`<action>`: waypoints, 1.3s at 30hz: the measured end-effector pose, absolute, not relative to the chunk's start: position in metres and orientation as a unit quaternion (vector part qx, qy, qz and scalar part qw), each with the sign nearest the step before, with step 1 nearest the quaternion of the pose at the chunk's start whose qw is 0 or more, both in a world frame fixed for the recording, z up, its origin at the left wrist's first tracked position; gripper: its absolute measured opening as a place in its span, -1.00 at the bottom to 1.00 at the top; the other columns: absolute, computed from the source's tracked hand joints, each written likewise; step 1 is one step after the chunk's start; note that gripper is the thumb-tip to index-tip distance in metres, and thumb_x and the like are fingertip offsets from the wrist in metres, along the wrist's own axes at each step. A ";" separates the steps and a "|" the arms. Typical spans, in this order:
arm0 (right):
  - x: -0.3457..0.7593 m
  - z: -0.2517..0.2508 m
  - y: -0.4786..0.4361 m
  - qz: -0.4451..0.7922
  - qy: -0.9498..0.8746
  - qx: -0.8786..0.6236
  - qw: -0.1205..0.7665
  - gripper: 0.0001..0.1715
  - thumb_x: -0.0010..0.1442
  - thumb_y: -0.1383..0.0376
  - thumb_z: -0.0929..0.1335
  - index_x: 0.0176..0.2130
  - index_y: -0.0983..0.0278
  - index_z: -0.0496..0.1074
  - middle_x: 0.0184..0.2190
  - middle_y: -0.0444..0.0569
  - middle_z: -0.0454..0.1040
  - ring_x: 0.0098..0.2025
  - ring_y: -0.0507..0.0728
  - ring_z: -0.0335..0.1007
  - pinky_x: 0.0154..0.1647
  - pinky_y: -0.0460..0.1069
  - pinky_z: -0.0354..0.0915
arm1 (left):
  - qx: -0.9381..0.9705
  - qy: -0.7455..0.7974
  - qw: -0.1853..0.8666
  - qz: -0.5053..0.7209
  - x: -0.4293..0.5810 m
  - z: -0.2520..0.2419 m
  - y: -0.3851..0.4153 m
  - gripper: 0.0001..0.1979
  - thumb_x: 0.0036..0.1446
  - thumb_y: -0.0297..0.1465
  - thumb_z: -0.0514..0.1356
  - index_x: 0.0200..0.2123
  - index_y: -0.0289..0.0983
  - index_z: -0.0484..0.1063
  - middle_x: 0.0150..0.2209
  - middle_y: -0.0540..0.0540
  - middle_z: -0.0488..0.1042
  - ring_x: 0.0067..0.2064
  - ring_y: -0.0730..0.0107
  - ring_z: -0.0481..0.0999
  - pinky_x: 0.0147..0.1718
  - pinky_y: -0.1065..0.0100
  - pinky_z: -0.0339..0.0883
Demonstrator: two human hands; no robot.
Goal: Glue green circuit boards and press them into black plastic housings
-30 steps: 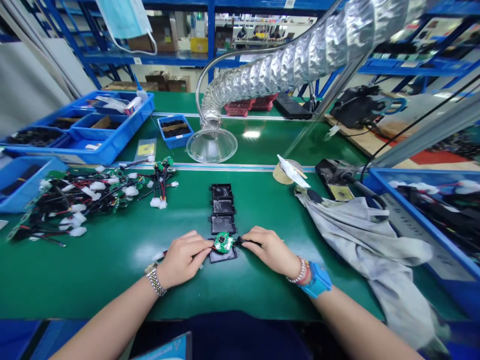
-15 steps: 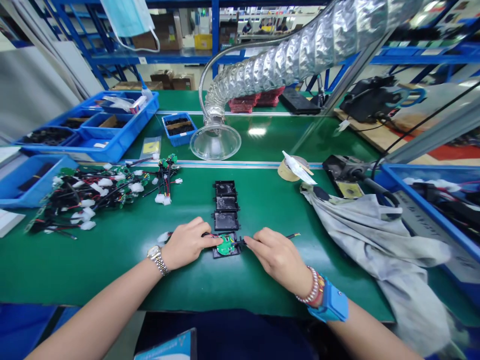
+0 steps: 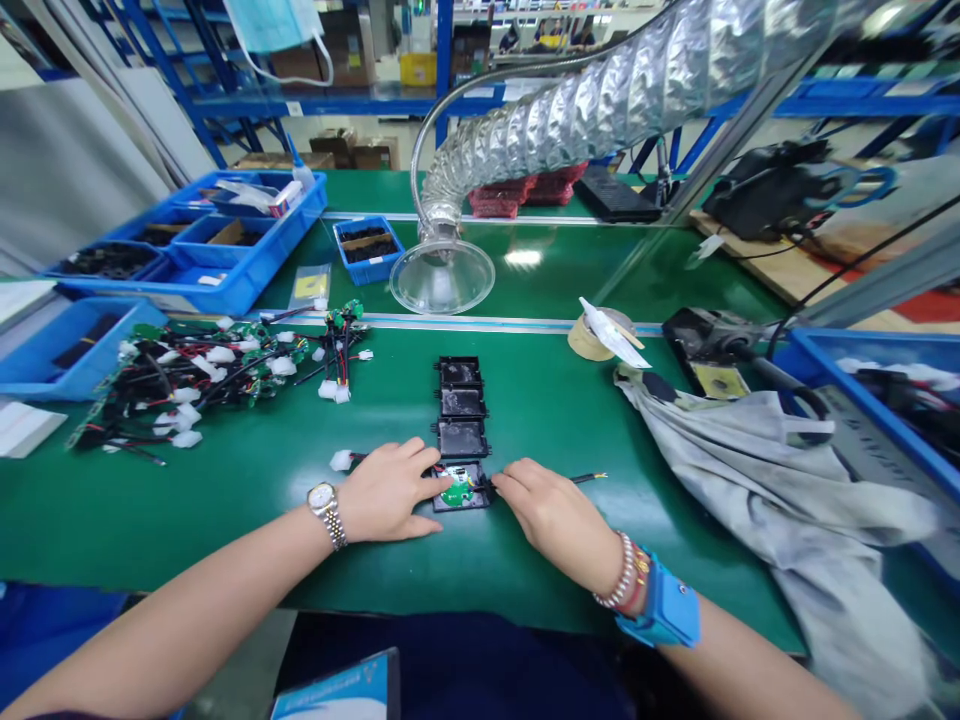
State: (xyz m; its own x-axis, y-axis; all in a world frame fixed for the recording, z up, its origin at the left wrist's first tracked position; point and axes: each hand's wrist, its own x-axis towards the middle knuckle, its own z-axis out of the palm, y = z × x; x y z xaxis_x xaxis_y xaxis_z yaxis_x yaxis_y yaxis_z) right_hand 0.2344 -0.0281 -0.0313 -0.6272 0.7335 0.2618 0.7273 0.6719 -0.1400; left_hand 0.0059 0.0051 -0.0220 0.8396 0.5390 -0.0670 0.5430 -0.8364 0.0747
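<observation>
Round green circuit board [image 3: 457, 492] in black plastic case [image 3: 461, 508], left hand [image 3: 386, 490] clasping it, right hand [image 3: 551, 510] pinching wire [image 3: 589, 478]

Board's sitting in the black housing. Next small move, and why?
Probably press the green circuit board down into the black plastic housing: the left hand and right hand sit at its edges, and its wire leads trail loose on both sides.

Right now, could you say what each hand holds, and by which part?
The right hand seems to pinch the black wire at the green circuit board; the left hand rests on the board's edge, grip unclear.
</observation>
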 end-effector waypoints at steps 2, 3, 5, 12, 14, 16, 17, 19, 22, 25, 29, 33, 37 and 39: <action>0.233 -0.031 -0.026 0.033 -0.904 -0.400 0.148 -0.77 0.19 0.49 0.17 -0.34 0.35 0.38 -0.48 -0.03 0.34 -0.42 0.07 0.23 -0.41 -0.07 0.18 | 0.960 0.275 0.042 -0.005 0.005 -0.029 0.004 -0.62 0.10 -0.11 0.07 -0.08 -0.18 0.34 -0.16 -0.15 0.28 -0.20 0.23 0.26 -0.38 0.31 0.24; 0.232 -0.032 -0.026 0.044 -0.904 -0.398 0.151 -0.79 0.19 0.49 0.18 -0.32 0.36 0.38 -0.47 -0.04 0.34 -0.42 0.06 0.23 -0.41 -0.08 0.18 | 0.961 0.273 0.040 0.001 0.004 -0.031 0.004 -0.63 0.11 -0.13 0.06 -0.08 -0.18 0.34 -0.16 -0.15 0.29 -0.21 0.24 0.26 -0.38 0.32 0.24; 0.231 -0.035 -0.027 0.054 -0.900 -0.402 0.160 -0.80 0.19 0.49 0.19 -0.32 0.37 0.37 -0.48 -0.04 0.33 -0.44 0.05 0.22 -0.42 -0.09 0.17 | 0.962 0.270 0.036 0.007 0.004 -0.033 0.002 -0.64 0.13 -0.14 0.05 -0.09 -0.20 0.34 -0.16 -0.16 0.29 -0.21 0.24 0.25 -0.39 0.33 0.24; 0.230 -0.039 -0.032 0.009 -0.913 -0.390 0.118 -0.79 0.15 0.50 0.19 -0.42 0.34 0.35 -0.54 -0.07 0.29 -0.50 0.05 0.15 -0.49 -0.06 0.07 | 0.965 0.260 0.040 0.001 0.004 -0.030 0.003 -0.65 0.15 -0.14 0.03 -0.11 -0.22 0.35 -0.18 -0.16 0.30 -0.22 0.24 0.26 -0.44 0.34 0.24; 0.228 -0.038 -0.030 0.005 -0.926 -0.369 0.082 -0.79 0.12 0.52 0.21 -0.46 0.32 0.33 -0.53 -0.07 0.30 -0.51 0.05 0.13 -0.51 -0.04 0.04 | 0.966 0.257 0.044 -0.004 0.004 -0.030 0.004 -0.65 0.15 -0.14 0.02 -0.11 -0.22 0.35 -0.17 -0.16 0.31 -0.22 0.23 0.26 -0.45 0.34 0.24; 0.227 -0.036 -0.028 0.008 -0.934 -0.355 0.047 -0.78 0.10 0.52 0.21 -0.49 0.30 0.32 -0.52 -0.06 0.31 -0.51 0.06 0.12 -0.54 -0.03 0.02 | 0.967 0.251 0.049 -0.007 0.004 -0.030 0.005 -0.65 0.16 -0.14 0.02 -0.11 -0.22 0.35 -0.17 -0.16 0.31 -0.22 0.23 0.26 -0.45 0.34 0.23; 0.227 -0.036 -0.027 0.011 -0.936 -0.350 0.033 -0.79 0.10 0.52 0.22 -0.49 0.30 0.31 -0.52 -0.06 0.31 -0.51 0.07 0.12 -0.54 -0.03 0.02 | 0.967 0.248 0.050 -0.009 0.004 -0.030 0.006 -0.65 0.15 -0.14 0.02 -0.12 -0.22 0.35 -0.17 -0.17 0.31 -0.22 0.23 0.26 -0.45 0.34 0.23; 0.229 -0.036 -0.026 0.023 -0.937 -0.349 0.022 -0.81 0.11 0.50 0.24 -0.48 0.30 0.32 -0.50 -0.05 0.32 -0.50 0.07 0.15 -0.53 -0.04 0.05 | 0.968 0.244 0.051 -0.012 0.004 -0.029 0.007 -0.66 0.15 -0.14 0.03 -0.12 -0.21 0.36 -0.18 -0.16 0.32 -0.23 0.23 0.26 -0.45 0.35 0.22; 0.236 -0.040 -0.024 0.080 -0.919 -0.378 0.077 -0.86 0.15 0.46 0.24 -0.39 0.33 0.36 -0.46 -0.04 0.34 -0.44 0.07 0.22 -0.45 -0.06 0.15 | 0.970 0.240 0.045 -0.017 0.005 -0.026 0.008 -0.66 0.13 -0.14 0.05 -0.11 -0.19 0.35 -0.18 -0.15 0.32 -0.23 0.24 0.26 -0.45 0.35 0.22; 0.243 -0.046 -0.022 0.157 -0.890 -0.396 0.161 -0.84 0.21 0.43 0.21 -0.34 0.34 0.35 -0.44 -0.03 0.34 -0.40 0.05 0.26 -0.37 -0.08 0.22 | 0.971 0.236 0.039 -0.022 0.005 -0.025 0.008 -0.66 0.14 -0.13 0.04 -0.10 -0.19 0.34 -0.17 -0.15 0.32 -0.22 0.24 0.26 -0.45 0.35 0.21; 0.240 -0.053 -0.021 0.186 -0.885 -0.374 0.207 -0.78 0.22 0.43 0.18 -0.39 0.36 0.35 -0.49 -0.02 0.32 -0.42 0.06 0.24 -0.40 -0.07 0.23 | 0.971 0.234 0.040 -0.030 0.005 -0.024 0.009 -0.66 0.14 -0.14 0.04 -0.11 -0.20 0.34 -0.17 -0.14 0.31 -0.22 0.24 0.26 -0.46 0.35 0.21; 0.235 -0.053 -0.022 0.172 -0.887 -0.374 0.207 -0.75 0.22 0.45 0.16 -0.41 0.35 0.34 -0.50 -0.01 0.32 -0.43 0.07 0.23 -0.40 -0.05 0.24 | 0.972 0.228 0.046 -0.032 0.006 -0.024 0.010 -0.66 0.14 -0.14 0.05 -0.12 -0.20 0.35 -0.19 -0.14 0.31 -0.24 0.25 0.26 -0.47 0.35 0.21; 0.235 -0.048 -0.029 0.187 -0.869 -0.385 0.249 -0.79 0.23 0.41 0.16 -0.28 0.36 0.35 -0.39 0.04 0.34 -0.34 0.08 0.27 -0.32 -0.02 0.28 | 0.971 0.231 0.049 -0.031 0.006 -0.022 0.010 -0.67 0.13 -0.16 0.06 -0.10 -0.19 0.34 -0.17 -0.14 0.30 -0.23 0.24 0.27 -0.46 0.34 0.22; 0.234 -0.046 -0.034 0.182 -0.866 -0.386 0.259 -0.77 0.23 0.35 0.19 -0.16 0.35 0.35 -0.27 0.08 0.33 -0.25 0.10 0.27 -0.25 0.00 0.28 | 0.970 0.235 0.049 -0.031 0.006 -0.022 0.010 -0.68 0.12 -0.17 0.08 -0.10 -0.18 0.34 -0.16 -0.13 0.30 -0.22 0.24 0.27 -0.45 0.33 0.23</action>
